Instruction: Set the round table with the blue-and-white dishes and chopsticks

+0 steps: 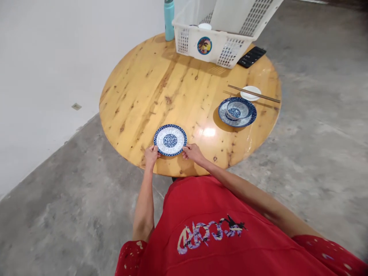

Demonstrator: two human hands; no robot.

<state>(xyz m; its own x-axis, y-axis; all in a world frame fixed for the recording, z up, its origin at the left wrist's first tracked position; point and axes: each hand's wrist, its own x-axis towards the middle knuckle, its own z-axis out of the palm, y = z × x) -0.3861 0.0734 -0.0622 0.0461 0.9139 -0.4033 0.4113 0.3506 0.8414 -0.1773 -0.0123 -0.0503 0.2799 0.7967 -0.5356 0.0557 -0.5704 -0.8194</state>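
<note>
A blue-and-white patterned plate (170, 140) is at the near side of the round wooden table (138, 103). My left hand (151, 156) pinches its left rim, thumb on top. On the opposite side, my right hand (193, 152) grips the right rim between thumb and fingers. Whether the plate touches the tabletop or is held just above it, I cannot tell. To the right, a matching bowl (238, 109) stands on another blue-rimmed plate (222, 117). Behind them, a pair of chopsticks (254, 93) lies across a small white dish (249, 96).
A white plastic basket (189, 38) with a round sticker stands at the table's back, with white crockery inside. Left of it is a turquoise bottle (169, 21). A black phone (252, 57) lies beside the basket's right end. A white wall (57, 57) rises at the left.
</note>
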